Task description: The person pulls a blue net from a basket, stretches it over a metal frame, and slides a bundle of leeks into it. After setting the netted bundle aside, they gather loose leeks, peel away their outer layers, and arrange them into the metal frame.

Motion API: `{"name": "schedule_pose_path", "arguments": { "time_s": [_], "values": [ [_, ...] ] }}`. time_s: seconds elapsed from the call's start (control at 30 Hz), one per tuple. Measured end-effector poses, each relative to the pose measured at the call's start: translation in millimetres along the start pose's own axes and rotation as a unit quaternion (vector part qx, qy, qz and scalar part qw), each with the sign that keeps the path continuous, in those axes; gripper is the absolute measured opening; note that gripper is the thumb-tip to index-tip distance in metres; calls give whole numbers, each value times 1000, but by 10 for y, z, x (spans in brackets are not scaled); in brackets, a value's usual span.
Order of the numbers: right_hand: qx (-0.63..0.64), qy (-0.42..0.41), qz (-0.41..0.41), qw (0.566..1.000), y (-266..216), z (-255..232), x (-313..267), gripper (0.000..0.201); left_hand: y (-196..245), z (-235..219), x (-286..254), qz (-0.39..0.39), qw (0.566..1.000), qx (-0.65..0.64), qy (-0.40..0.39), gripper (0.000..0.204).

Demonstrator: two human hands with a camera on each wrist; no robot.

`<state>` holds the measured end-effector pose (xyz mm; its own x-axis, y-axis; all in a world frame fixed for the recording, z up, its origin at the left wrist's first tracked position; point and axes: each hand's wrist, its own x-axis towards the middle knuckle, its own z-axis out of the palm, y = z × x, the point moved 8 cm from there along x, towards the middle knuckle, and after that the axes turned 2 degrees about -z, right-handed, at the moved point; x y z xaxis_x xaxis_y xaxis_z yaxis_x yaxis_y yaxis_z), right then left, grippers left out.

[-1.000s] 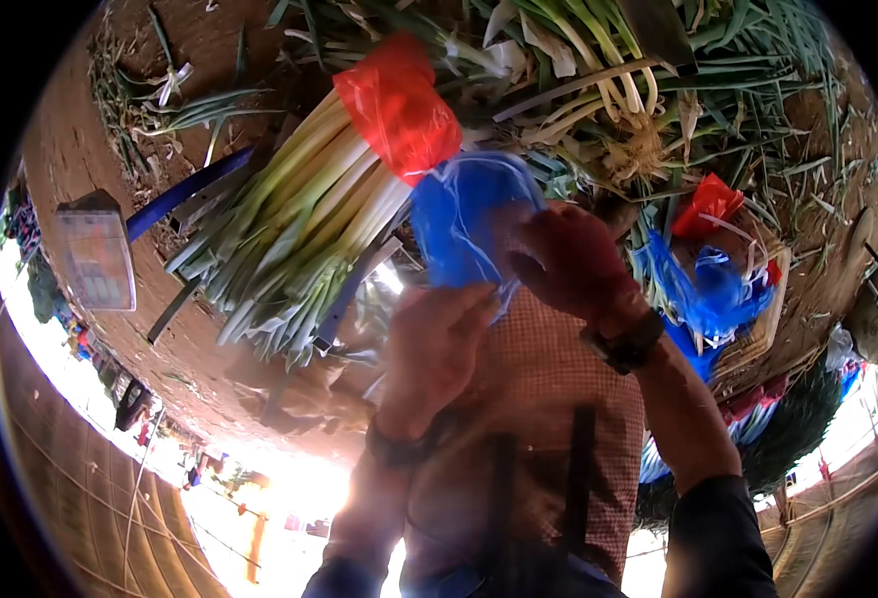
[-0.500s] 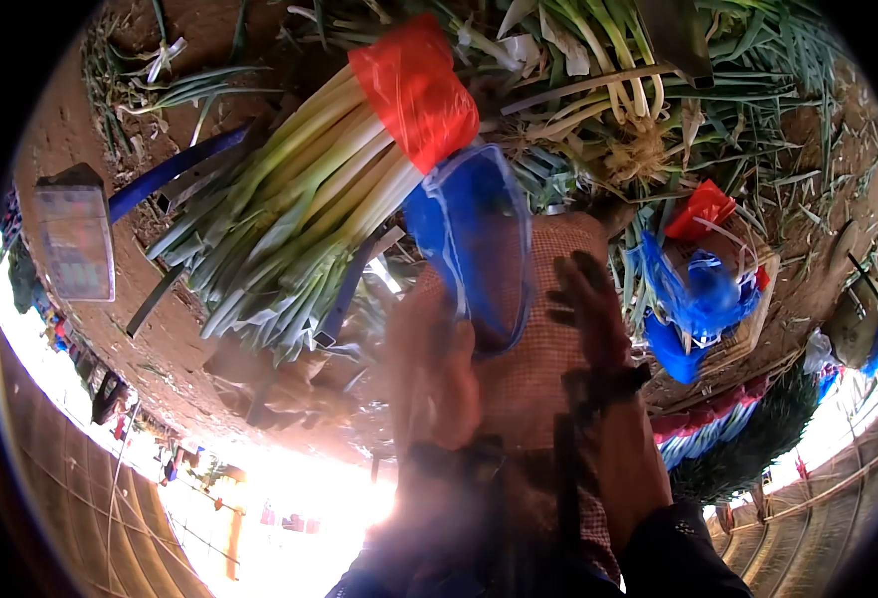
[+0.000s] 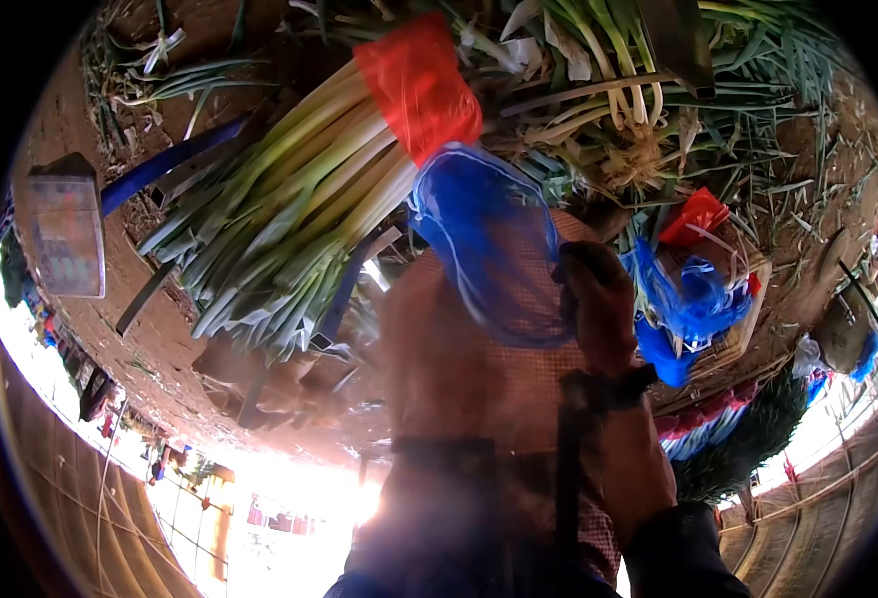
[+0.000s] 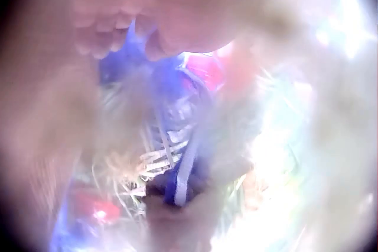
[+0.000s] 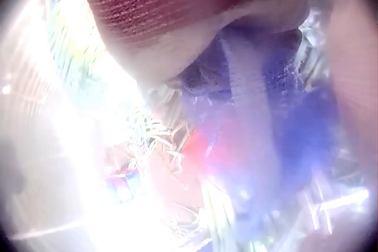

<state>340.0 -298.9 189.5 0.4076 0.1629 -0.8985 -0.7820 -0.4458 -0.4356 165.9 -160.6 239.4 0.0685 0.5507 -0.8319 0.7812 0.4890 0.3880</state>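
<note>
A blue see-through bag [image 3: 479,224] with a pale edge hangs between the hands, over a checked brown garment. My right hand [image 3: 600,304] pinches its right edge; in the right wrist view dark fingertips [image 5: 207,66] below red knitted fabric grip the blue material [image 5: 301,134]. My left hand [image 3: 434,329] is a hazy blur in the head view. In the left wrist view the left hand [image 4: 147,12] has its fingers curled against the blue plastic [image 4: 127,57]. Just beyond the bag, a red wrap [image 3: 421,90] covers one end of a leek bundle [image 3: 299,209].
Loose leeks [image 3: 638,90] lie across the ground at the top. On the right, a basket [image 3: 750,324] holds blue bags [image 3: 703,294] and a red piece [image 3: 695,217]. A clear-sided box [image 3: 65,229] stands at the left, near a blue bar [image 3: 175,164].
My right hand has come back to the blue bag's edge after standing apart with spread fingers. The bag now stretches farther right, between the hands.
</note>
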Motion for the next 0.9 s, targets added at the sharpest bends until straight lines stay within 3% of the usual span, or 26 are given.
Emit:
{"name": "schedule_pose_path", "arguments": {
  "time_s": [0.03,0.07,0.13,0.17,0.2,0.23,0.27,0.37,0.43,0.47,0.53,0.6,0.63,0.67,0.73,0.8,0.87,0.9],
  "values": [
    [-78,-6,-85,993,-111,-41,18,15,146,-66,61,-7,1000,-1,17,32],
    [-79,-6,-85,993,-119,-106,-2,15,248,-117,95,-9,1000,6,29,33],
    [-199,-18,-147,969,-340,-117,-145,15,414,-214,213,-27,998,22,51,36],
    [-200,-17,-149,968,-342,-191,-186,15,426,-242,363,123,990,17,60,48],
    [-248,-42,-221,942,-434,-206,-263,14,485,-229,484,125,990,14,59,48],
    [-293,-66,-292,908,-527,-167,-365,14,750,-186,543,249,962,82,77,54],
    [-294,-64,-294,907,-573,-191,-442,14,973,-105,529,366,914,149,95,60],
    [-280,-51,-231,930,-783,-279,-654,14,987,137,735,401,885,200,124,54],
    [-309,-67,-148,937,-767,-429,-713,20,683,265,948,316,927,194,60,47],
    [-310,-66,-150,937,-798,-492,-738,20,460,293,1025,260,950,169,28,43],
    [-280,-94,-94,951,-753,-595,-748,27,47,298,1077,158,984,79,10,36],
    [-327,-68,-64,940,-692,-822,-672,31,-206,330,1025,92,996,-14,5,29],
    [-422,-17,-100,901,-653,-1056,-570,32,-255,379,973,72,996,-48,-12,25],
    [-510,34,-136,848,-654,-1264,-491,32,-271,427,901,57,995,-75,-37,22],
    [-522,134,-224,812,-840,-1616,-435,31,-105,626,671,59,983,-91,-146,17],
    [-465,183,-295,814,-1035,-2157,-388,27,206,794,295,89,956,-63,-271,15],
    [-273,290,-203,895,-1169,-2803,-482,29,308,989,5,128,933,-11,-336,17],
    [-483,298,-327,755,-1469,-2902,-614,31,182,1110,-71,149,925,22,-349,19]
  ]
}}
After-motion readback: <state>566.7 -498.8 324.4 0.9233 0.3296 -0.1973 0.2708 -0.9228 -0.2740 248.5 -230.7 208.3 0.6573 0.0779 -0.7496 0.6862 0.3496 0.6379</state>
